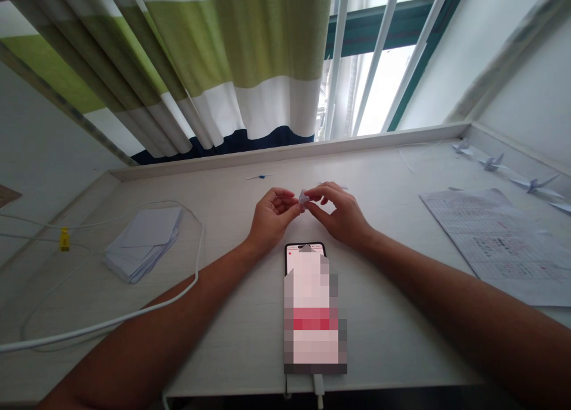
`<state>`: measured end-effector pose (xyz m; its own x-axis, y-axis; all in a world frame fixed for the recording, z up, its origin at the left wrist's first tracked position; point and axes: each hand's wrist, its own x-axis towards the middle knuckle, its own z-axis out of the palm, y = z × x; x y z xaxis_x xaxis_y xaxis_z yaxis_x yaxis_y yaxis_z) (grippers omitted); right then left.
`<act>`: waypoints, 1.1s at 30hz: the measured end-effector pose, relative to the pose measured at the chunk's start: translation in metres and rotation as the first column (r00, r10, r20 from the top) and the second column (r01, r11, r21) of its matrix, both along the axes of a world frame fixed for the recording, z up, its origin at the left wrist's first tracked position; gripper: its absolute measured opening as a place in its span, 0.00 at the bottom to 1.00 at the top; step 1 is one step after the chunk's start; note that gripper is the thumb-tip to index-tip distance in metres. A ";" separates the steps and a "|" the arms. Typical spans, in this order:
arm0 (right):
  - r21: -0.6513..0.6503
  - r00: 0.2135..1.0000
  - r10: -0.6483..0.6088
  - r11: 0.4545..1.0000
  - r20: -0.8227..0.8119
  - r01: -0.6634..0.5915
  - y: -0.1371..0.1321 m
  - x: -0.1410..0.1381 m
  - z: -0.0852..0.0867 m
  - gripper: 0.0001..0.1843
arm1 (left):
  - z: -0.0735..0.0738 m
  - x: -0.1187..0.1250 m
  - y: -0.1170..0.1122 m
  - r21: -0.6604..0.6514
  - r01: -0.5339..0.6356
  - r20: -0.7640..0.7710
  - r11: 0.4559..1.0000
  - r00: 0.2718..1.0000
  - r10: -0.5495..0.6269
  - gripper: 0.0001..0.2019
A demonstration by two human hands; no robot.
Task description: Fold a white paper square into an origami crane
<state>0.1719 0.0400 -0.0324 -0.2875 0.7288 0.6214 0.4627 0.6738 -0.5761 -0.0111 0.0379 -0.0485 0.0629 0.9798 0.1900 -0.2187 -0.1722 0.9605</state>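
Between my two hands, above the middle of the white desk [250, 315], is a small piece of folded white paper [304, 196]. My left hand [273, 215] grips its lower left side near the thumb tip, with the other fingers curled. From the other side my right hand [338, 212] pinches it between thumb and forefinger. The fingers partly cover the paper, so its full shape is hidden. Just below the hands lies a phone [310, 303] with its screen lit and mostly pixelated.
A stack of white paper [151, 228] lies at left, beside a looping white cable [197, 261] that crosses over my left forearm. Folded paper cranes [535, 185] line the right edge, behind written sheets [486, 231]. A small blue-and-white item [262, 177] lies near the back ledge.
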 end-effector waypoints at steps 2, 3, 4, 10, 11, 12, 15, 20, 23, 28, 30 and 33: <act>-0.014 1.000 0.026 1.000 -0.002 -0.026 0.001 0.001 0.000 0.02 | 0.001 0.000 -0.001 0.000 0.008 0.001 1.000 1.000 -0.008 0.23; -0.019 0.999 0.039 0.999 0.000 -0.039 0.002 0.002 0.000 0.03 | 0.001 0.001 -0.001 -0.002 0.012 -0.001 1.000 1.000 -0.012 0.23; -0.027 0.999 0.053 0.998 0.003 -0.052 0.002 0.003 -0.001 0.03 | 0.002 0.001 -0.001 -0.007 0.018 -0.005 1.000 1.000 -0.018 0.23; 0.030 0.995 0.094 0.995 0.018 -0.094 0.004 0.005 -0.002 0.03 | 0.001 0.000 0.000 -0.021 0.039 -0.017 0.999 0.999 -0.040 0.22; 0.053 0.994 0.103 0.993 0.035 -0.104 0.004 0.005 -0.002 0.03 | 0.001 -0.001 0.001 -0.021 0.034 -0.018 0.999 0.999 -0.035 0.22; 0.063 0.993 0.110 0.992 0.051 -0.113 0.004 0.006 -0.002 0.04 | 0.001 -0.001 0.001 -0.021 0.025 -0.017 0.999 1.000 -0.026 0.21; 0.032 0.990 0.120 0.992 0.070 -0.122 0.004 0.007 -0.002 0.04 | 0.001 -0.004 0.003 -0.034 0.017 0.016 0.999 1.000 -0.017 0.18; -0.048 0.987 0.157 0.987 0.032 -0.155 0.004 0.007 -0.003 0.05 | 0.004 -0.005 0.003 -0.054 0.042 0.061 0.998 0.997 -0.039 0.16; -0.090 0.982 0.186 0.978 -0.036 -0.189 0.002 0.006 -0.001 0.06 | 0.004 -0.004 0.002 -0.045 0.042 0.029 0.998 0.999 -0.041 0.19; -0.131 0.974 0.195 0.969 -0.112 -0.209 -0.002 0.005 0.002 0.03 | 0.003 -0.005 0.003 -0.051 0.050 0.012 0.997 0.999 -0.049 0.22; -0.179 0.975 0.163 0.966 -0.149 -0.189 -0.002 0.004 0.002 0.04 | 0.004 -0.005 0.003 -0.062 0.063 0.012 0.996 0.998 -0.062 0.23; -0.214 0.976 0.134 0.962 -0.174 -0.170 -0.001 0.003 0.001 0.11 | 0.004 -0.006 0.003 -0.085 0.072 0.016 0.994 0.997 -0.070 0.24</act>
